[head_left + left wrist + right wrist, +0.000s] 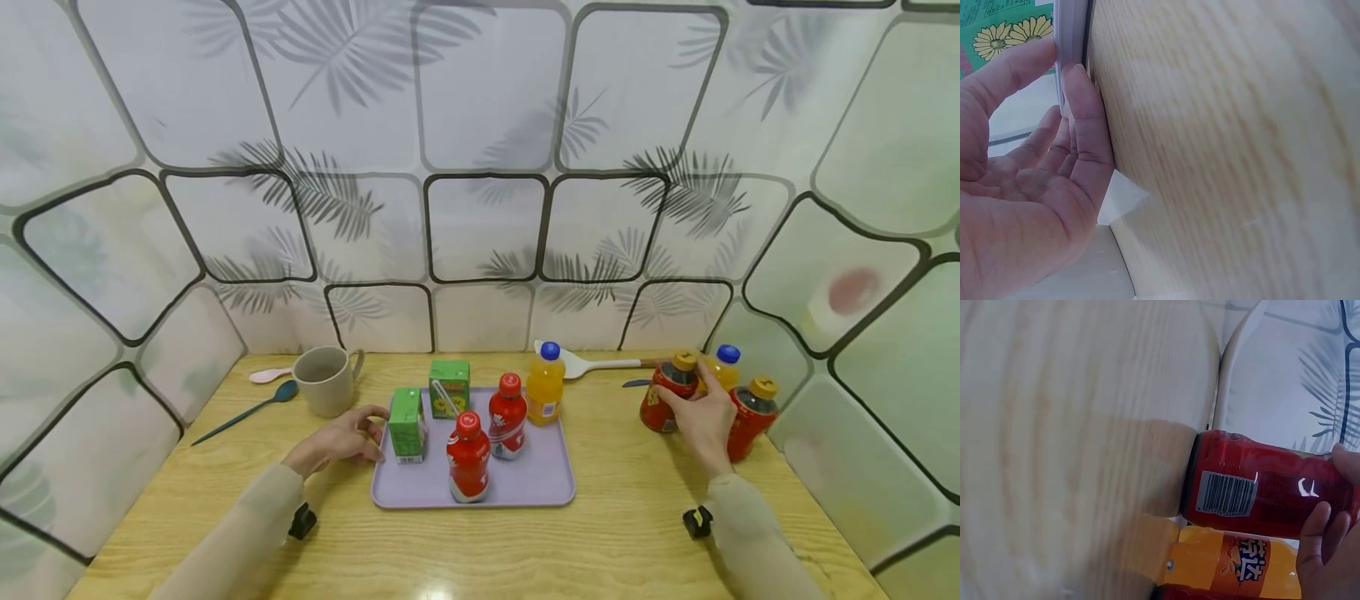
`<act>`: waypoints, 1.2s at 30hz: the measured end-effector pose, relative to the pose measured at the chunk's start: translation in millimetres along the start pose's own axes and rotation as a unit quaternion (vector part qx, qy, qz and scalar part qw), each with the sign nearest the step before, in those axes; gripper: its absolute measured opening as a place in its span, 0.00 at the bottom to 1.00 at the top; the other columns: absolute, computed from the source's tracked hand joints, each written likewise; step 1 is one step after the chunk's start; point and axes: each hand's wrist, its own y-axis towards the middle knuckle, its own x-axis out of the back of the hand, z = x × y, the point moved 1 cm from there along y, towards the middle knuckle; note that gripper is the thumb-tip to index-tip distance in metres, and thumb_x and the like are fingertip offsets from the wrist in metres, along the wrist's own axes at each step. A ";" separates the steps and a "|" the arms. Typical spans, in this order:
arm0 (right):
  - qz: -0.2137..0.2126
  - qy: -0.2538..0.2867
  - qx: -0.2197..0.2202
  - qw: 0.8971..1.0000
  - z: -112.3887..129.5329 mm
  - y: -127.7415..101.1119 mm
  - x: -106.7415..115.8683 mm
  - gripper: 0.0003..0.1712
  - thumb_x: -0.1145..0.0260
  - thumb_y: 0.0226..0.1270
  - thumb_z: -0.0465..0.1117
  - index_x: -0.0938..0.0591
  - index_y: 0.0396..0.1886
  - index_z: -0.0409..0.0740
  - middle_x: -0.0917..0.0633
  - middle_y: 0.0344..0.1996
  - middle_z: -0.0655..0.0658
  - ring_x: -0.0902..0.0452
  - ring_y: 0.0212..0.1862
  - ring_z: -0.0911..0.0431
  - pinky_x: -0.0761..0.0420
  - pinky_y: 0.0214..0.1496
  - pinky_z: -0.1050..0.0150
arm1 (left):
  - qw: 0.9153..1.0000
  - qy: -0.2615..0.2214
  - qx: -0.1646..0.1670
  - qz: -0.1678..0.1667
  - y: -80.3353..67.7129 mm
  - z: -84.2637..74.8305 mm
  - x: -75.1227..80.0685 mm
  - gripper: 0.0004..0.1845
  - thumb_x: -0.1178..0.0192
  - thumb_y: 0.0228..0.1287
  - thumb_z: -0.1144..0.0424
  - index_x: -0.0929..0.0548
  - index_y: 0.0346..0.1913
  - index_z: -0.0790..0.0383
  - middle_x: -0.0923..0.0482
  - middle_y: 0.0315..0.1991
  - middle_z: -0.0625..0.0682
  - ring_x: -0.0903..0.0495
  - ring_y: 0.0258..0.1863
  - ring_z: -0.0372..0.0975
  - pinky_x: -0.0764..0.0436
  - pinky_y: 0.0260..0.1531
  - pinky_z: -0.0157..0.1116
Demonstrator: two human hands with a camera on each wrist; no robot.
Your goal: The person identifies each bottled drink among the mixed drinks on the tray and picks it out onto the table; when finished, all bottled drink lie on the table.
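A lilac tray [540,483] sits mid-table and carries two green cartons [407,425], two red bottles [468,457] and an orange juice bottle [545,385]. My left hand [345,437] is at the tray's left edge. In the left wrist view its thumb and forefinger pinch the tray rim [1071,31], beside a sunflower-printed carton [1004,31]. At the right, my right hand [701,417] grips a red bottle with a gold cap [662,400]; the right wrist view shows fingers [1325,540] on the red bottle [1260,494]. A blue-capped orange bottle [725,367] and a second red bottle [752,417] stand against it.
A beige mug [325,379] stands left of the tray, with a pink spoon [266,375] and a teal spoon [247,412] beyond it. A white spatula [592,364] lies at the back. Patterned walls close in the wooden table [480,550] on three sides.
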 end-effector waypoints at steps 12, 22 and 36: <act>-0.018 0.017 -0.002 1.000 0.5 1.8 -1.7 0.43 0.23 0.54 0.49 0.29 0.71 0.56 0.19 0.58 0.42 0.34 0.26 0.66 0.34 0.28 0.75 | 1.000 0.001 0.001 -0.002 0.6 1.0 -0.7 0.37 0.31 0.49 0.76 0.33 0.64 0.67 0.26 0.39 0.58 0.24 0.30 0.39 0.21 0.30 0.34; -0.033 0.027 -0.007 0.999 1.8 0.4 -2.3 0.41 0.23 0.54 0.51 0.27 0.69 0.59 0.20 0.32 0.48 0.33 0.25 0.66 0.32 0.26 0.74 | 1.000 0.005 0.002 -0.001 -0.6 -0.1 0.1 0.37 0.31 0.49 0.76 0.33 0.64 0.67 0.26 0.39 0.58 0.24 0.30 0.40 0.21 0.29 0.35; -0.094 0.174 0.065 0.978 21.9 -7.3 2.0 0.22 0.26 0.58 0.39 0.16 0.54 0.44 0.22 0.45 0.57 0.25 0.34 0.73 0.27 0.30 0.83 | 1.000 -0.005 0.001 0.004 -0.4 0.3 0.4 0.37 0.32 0.49 0.76 0.34 0.65 0.67 0.26 0.40 0.58 0.24 0.31 0.40 0.21 0.30 0.35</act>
